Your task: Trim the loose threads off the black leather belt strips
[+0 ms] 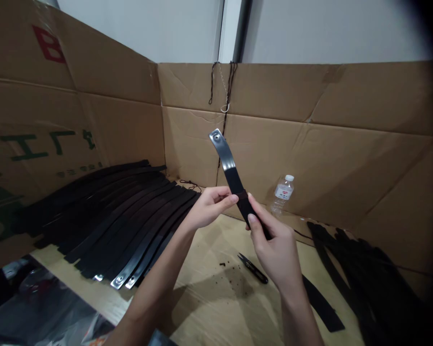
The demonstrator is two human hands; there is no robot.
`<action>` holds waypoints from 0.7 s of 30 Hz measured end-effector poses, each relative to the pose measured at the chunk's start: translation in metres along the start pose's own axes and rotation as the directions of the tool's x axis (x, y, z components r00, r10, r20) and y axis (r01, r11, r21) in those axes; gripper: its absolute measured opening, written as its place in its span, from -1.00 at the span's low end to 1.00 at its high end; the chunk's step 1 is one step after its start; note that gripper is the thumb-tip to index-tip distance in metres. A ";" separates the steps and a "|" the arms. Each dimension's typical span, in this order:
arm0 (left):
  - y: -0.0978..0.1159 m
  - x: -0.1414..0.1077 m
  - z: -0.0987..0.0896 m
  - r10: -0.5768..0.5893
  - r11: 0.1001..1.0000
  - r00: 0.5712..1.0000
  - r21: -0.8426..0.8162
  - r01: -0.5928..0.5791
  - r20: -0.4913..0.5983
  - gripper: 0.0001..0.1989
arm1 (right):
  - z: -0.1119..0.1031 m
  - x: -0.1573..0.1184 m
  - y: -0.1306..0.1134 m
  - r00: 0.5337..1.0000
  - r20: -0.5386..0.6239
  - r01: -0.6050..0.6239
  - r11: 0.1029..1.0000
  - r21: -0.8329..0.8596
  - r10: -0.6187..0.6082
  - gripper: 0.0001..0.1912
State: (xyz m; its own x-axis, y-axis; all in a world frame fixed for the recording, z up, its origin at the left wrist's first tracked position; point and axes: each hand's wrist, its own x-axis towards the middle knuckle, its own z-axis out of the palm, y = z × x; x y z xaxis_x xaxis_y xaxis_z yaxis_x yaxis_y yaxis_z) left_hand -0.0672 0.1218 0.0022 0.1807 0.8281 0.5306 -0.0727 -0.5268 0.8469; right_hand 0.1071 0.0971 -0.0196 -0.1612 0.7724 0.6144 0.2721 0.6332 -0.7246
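Note:
A black strap point(234, 180) with a shiny metal end plate is held up at a slant, its plate pointing up and away from me. The plate has a small round hole or rivet near its tip. My left hand point(213, 206) pinches the strap at a dark brown band point(242, 195) wrapped across it. Just below that band, my right hand point(274, 238) grips the strap between thumb and fingers. Behind my right forearm a black strip point(324, 305) comes out on the right; I cannot tell whether it belongs to the held strap. Black thread snips point(252, 268) lie beneath my hands.
Many similar straps point(119, 216) lie fanned out at the left. More dark straps point(368, 274) are heaped at the right. A clear plastic bottle point(283, 192) stands by the rear cardboard wall point(346, 158). Dark cords point(231, 79) hang over that wall. Small scraps point(229, 278) dot the table.

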 end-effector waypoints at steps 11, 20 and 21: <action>-0.067 -0.002 0.013 -0.099 0.995 0.969 -0.008 0.099 -0.228 -0.50 | 0.008 -0.001 0.047 0.927 0.196 -0.364 0.895 0.256 0.320 -0.28; -0.108 -0.040 0.027 -0.217 0.975 0.860 -0.063 0.212 -0.461 -0.48 | 0.023 -0.026 0.085 0.947 0.171 -0.251 0.959 -0.133 0.271 -0.46; -0.111 -0.045 0.029 -0.226 0.973 0.856 -0.069 0.220 -0.464 -0.49 | 0.023 -0.030 0.086 0.958 0.165 -0.200 0.957 -0.209 0.236 -0.49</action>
State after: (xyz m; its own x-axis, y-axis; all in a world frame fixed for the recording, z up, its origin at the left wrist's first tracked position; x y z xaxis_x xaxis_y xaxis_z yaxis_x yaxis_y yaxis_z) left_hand -0.0387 0.1376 -0.1167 -0.2841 0.9172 0.2792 -0.0984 -0.3175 0.9431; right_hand 0.1132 0.1293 -0.1077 -0.2466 0.8974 0.3660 0.4913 0.4413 -0.7509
